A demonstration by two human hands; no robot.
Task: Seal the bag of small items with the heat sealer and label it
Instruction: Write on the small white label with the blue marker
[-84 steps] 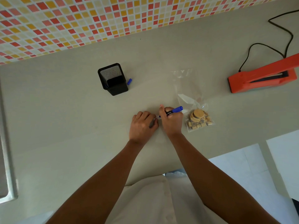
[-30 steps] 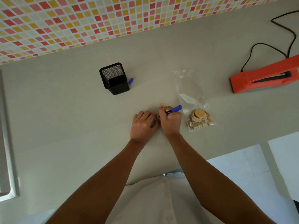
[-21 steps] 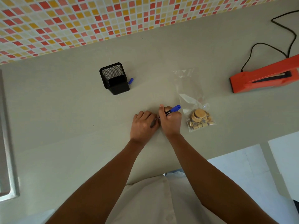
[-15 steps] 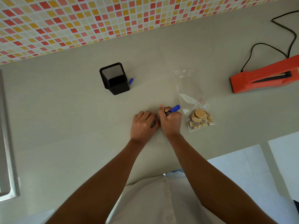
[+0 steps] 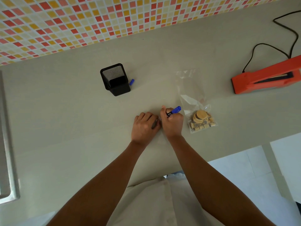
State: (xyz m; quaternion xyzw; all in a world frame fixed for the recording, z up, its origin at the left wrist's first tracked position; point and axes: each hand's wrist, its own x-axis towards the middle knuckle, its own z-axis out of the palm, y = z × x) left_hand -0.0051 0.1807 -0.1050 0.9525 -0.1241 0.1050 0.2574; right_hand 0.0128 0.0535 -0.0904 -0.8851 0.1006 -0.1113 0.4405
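Note:
A clear plastic bag (image 5: 193,97) lies on the grey counter (image 5: 65,111), with small wooden discs and pegs (image 5: 202,120) bunched at its near end. My right hand (image 5: 172,122) grips a blue marker (image 5: 174,110), its tip pointing down toward a small pale label (image 5: 159,118) between my hands. My left hand (image 5: 145,126) rests curled on the counter, pressing on that label; most of the label is hidden. The orange heat sealer (image 5: 263,79) sits at the far right with its black cord (image 5: 267,46).
A black mesh pen holder (image 5: 115,79) stands at the back left of my hands, with a blue marker cap (image 5: 131,82) beside it. A metal sink edge (image 5: 6,144) runs along the left. The counter's front edge lies at the lower right, over a pale floor.
Both hands stay in place; the marker has shifted only slightly in my right hand. The bag and sealer have not moved.

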